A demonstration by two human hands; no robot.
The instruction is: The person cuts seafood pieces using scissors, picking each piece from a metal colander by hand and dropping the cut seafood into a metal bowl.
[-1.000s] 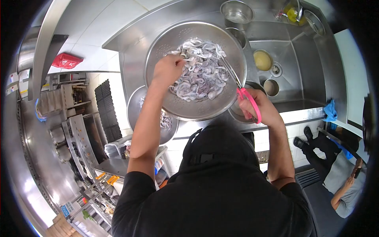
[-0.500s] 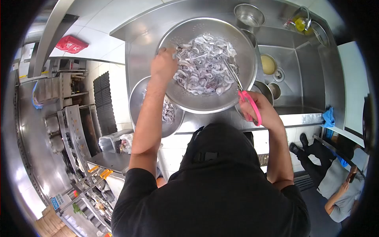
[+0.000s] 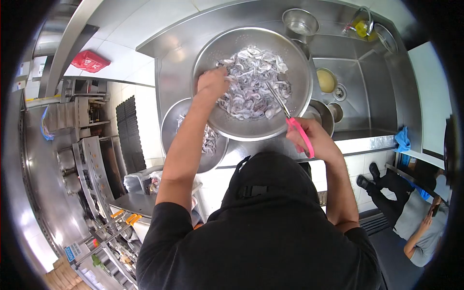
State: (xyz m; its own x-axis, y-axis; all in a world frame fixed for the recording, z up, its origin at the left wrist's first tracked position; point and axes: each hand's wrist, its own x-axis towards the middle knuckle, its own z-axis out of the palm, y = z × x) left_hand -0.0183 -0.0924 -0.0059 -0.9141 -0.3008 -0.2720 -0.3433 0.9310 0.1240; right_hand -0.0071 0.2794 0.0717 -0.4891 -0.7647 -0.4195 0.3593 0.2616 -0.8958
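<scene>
A large steel colander holds a heap of greyish-white, curled raw seafood pieces that look like shrimp. My left hand is at the heap's left edge, its fingers curled in and their tips hidden, so what they pinch cannot be made out. Scissors with pink handles are in my right hand. Their blades point up and left over the heap's right side and look nearly together. Partly under my left forearm, a smaller steel bowl contains more of these pieces.
Right of the colander is a steel sink with a yellowish round container and a small pot. Another steel pot stands behind. A blue cloth hangs at the sink's front corner. Another person sits at the lower right.
My left hand has moved right and slightly down, from the colander's rim to the heap. My right hand and the scissors have shifted slightly left, and the blades now lie lower.
</scene>
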